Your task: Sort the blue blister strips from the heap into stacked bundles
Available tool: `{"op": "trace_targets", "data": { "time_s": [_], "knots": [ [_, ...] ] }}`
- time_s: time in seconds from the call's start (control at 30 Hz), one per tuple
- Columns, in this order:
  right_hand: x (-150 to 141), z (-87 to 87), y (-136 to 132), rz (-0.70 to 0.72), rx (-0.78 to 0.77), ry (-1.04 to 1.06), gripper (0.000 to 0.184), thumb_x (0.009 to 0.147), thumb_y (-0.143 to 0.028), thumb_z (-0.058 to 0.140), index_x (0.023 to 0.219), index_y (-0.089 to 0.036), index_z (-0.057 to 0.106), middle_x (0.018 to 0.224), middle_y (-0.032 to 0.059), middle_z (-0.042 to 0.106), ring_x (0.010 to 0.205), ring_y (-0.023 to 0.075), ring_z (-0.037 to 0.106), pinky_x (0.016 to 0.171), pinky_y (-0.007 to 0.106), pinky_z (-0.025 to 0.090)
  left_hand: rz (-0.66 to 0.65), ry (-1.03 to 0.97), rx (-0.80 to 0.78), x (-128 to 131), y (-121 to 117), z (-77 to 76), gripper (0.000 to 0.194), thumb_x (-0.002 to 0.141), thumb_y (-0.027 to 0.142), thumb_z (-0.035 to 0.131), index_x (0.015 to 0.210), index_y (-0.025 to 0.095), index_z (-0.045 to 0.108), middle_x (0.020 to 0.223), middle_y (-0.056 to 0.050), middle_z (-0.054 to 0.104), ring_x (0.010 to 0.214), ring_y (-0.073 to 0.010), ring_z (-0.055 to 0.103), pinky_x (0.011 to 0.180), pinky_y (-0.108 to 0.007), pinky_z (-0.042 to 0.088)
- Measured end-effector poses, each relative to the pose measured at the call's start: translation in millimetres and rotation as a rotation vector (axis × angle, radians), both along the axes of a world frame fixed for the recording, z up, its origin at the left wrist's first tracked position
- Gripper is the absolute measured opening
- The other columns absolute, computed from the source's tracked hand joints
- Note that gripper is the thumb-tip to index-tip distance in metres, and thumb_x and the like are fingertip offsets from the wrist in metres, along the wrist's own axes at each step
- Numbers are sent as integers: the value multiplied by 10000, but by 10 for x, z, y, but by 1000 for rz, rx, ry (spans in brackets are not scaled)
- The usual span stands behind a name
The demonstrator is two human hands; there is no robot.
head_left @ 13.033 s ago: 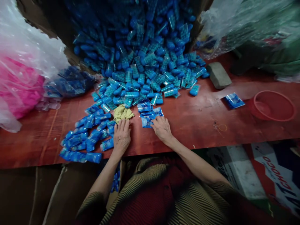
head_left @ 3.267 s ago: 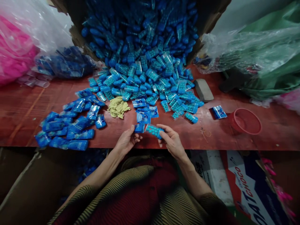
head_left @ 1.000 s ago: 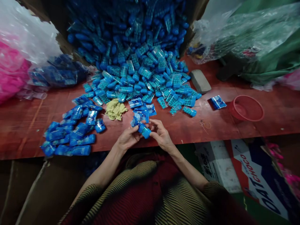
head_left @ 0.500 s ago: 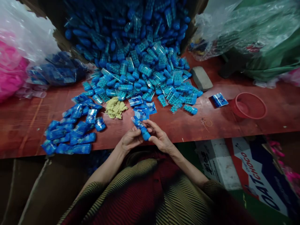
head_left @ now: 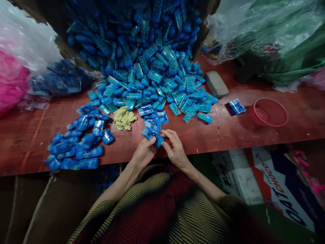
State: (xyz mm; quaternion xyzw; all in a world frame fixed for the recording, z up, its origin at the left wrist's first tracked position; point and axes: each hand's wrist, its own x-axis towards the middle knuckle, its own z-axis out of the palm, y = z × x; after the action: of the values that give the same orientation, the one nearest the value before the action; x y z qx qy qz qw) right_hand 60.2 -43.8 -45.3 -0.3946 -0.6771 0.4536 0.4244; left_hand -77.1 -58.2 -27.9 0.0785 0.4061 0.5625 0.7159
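Near the table's front edge, my left hand (head_left: 144, 151) grips a small blue-capped bottle (head_left: 159, 139) with a printed blue wrapper around it. My right hand (head_left: 175, 149) is at the bottle's right end, thumb and fingertips curled against it. Just beyond the hands lie several flat blue printed wrappers (head_left: 153, 118). A heap of clear bottles filled with blue beads (head_left: 152, 81) spills from a dark opening at the back. To the left sits a pile of wrapped blue bottles (head_left: 85, 142). A crumpled yellow lump (head_left: 124, 118) lies between that pile and the flat wrappers.
On the right are a grey block (head_left: 216, 84), a small stack of blue wrappers (head_left: 236, 106) and a red plastic basket (head_left: 270, 113). Clear and green plastic bags (head_left: 286, 40) stand at the back right. A bag of blue pieces (head_left: 59, 79) lies at the left.
The bottle has turned nearer to level, and its printed wrapper now shows more. My right fingers have shifted at its end. The whole view has moved slightly.
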Motion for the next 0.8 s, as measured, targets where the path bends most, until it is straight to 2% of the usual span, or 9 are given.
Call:
{"op": "trace_targets", "data": {
  "time_s": [0.1,0.27,0.4,0.5,0.6,0.7,0.8],
  "knots": [
    [-45,-20,-39,-63,22,-66,341,878,-255,534,1217,-276,567,1138,71,592,1117,212,534,1016,403,412,25,17,-2,30,-5,-4,170,715,211,706,866,139,676,878,-49,706,925,-176,639,892,-296,481],
    [-77,-48,-33,-44,-177,53,297,860,-246,555,1155,-256,581,1064,40,642,968,172,603,901,341,491,43,78,-22,34,8,-17,206,715,299,722,838,143,672,855,-48,706,894,-176,642,861,-303,493],
    [-67,-69,-20,-52,-220,62,302,823,-253,607,1124,-240,591,971,31,633,886,157,605,854,322,507,67,198,-38,-77,40,-17,226,685,280,750,831,132,661,795,-47,708,848,-186,660,777,-284,518],
    [-57,-124,-17,-18,-244,113,344,816,-306,628,1151,-250,572,985,35,610,908,161,596,838,316,513,21,150,-122,-155,41,-31,183,715,185,715,879,128,660,800,-47,712,749,-161,665,672,-250,526],
    [-39,-212,15,-5,-244,178,444,788,-354,664,1204,-263,537,1082,48,572,1013,179,569,926,345,475,-28,54,-177,-168,27,-50,112,798,141,611,899,122,657,818,-62,712,719,-145,665,598,-218,519],
    [-16,-278,64,72,-283,255,599,763,-427,683,1299,-277,461,1213,65,512,1123,205,533,1013,386,413,-30,-15,-174,-130,16,-48,115,827,124,568,912,121,646,852,-76,713,806,-158,674,682,-233,540],
    [-10,-277,79,177,-340,362,664,783,-494,642,1362,-288,390,1274,75,491,1175,225,518,1018,398,413,-10,-56,-139,-77,16,-24,108,810,109,588,900,118,648,832,-66,718,799,-148,677,705,-225,543]
  ]
}}
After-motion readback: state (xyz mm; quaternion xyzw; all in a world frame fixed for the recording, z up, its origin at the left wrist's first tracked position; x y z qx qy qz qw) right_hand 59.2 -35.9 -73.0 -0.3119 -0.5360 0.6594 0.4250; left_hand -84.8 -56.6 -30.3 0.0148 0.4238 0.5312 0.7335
